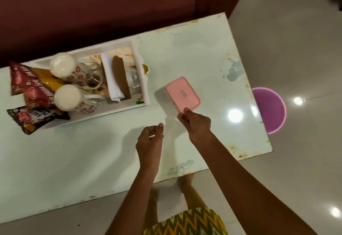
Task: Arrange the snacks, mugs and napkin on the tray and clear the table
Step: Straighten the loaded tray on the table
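Observation:
A white tray [142, 86] sits at the table's left. In it lie two floral mugs [74, 72] [77, 101] on their sides, a folded white napkin [111, 75] with a brown strip, and red and dark snack packets [33, 90] hanging over its left end. A pink-lidded box [182, 94] rests on the table right of the tray. My right hand [196, 123] pinches the box's near corner. My left hand [149, 140] hovers over the table beside it, fingers loosely curled, holding nothing.
The pale glass table [212, 59] has worn, stained edges. A maroon sofa [111, 3] runs along its far side. A purple bucket [270, 110] stands on the tiled floor past the right edge. A small yellow object [145, 68] peeks beside the tray.

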